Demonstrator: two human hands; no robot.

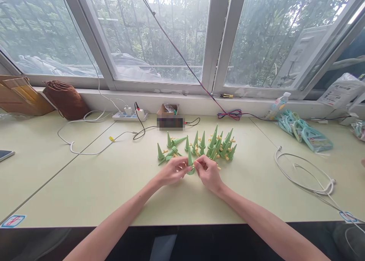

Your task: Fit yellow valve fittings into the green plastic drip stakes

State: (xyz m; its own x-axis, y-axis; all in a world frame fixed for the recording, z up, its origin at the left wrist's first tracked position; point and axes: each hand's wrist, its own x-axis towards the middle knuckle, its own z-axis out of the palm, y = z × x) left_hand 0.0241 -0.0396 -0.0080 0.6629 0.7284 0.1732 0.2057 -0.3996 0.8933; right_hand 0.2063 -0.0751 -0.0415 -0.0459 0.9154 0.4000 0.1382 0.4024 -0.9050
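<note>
My left hand [174, 170] is closed around the base of a green plant-watering spike [190, 156], which stands upright with its pointed end up. My right hand [208, 171] pinches at the right side of the same spike, where a bit of its small yellow valve shows by the fingertips. Just behind the hands, several more green watering spikes [202, 141] with yellow valves stand close together. Left of these, a few green pieces [172, 153] lie on their sides among upright spikes. The fingers partly hide the held spike's lower end.
Behind the spikes sits a small open cardboard box [168, 109] beside a power strip [129, 116] with plugs and cables. A brown drawstring bag [66, 100] is at back left. Bagged turquoise items [303, 130], a bottle [278, 105] and a coiled white cable [303, 177] lie right.
</note>
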